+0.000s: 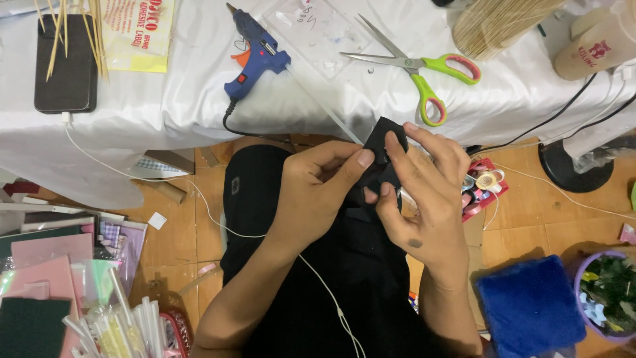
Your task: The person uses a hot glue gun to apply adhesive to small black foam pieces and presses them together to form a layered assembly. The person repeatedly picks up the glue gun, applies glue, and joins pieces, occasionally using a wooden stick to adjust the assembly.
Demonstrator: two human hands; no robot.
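Both hands work a small black piece of fabric (379, 140) held over the lap, just below the bench (165, 99) edge w/ its white cloth. Left hand (318, 189) pinches the piece from the left, thumb and forefinger closed on it; right hand (427, 192) grips it from the right, fingers (397, 149) curled over the top edge and thumb underneath. On the bench: blue glue gun (255, 59) near the edge, green-handled scissors (424, 73) to its right, dark phone (65, 66) at far left w/ thin wooden sticks (63, 26) lying across it, white cable running down. Floor right of the knees: blue fuzzy pad (530, 305); left: stack of coloured sheets (46, 265).
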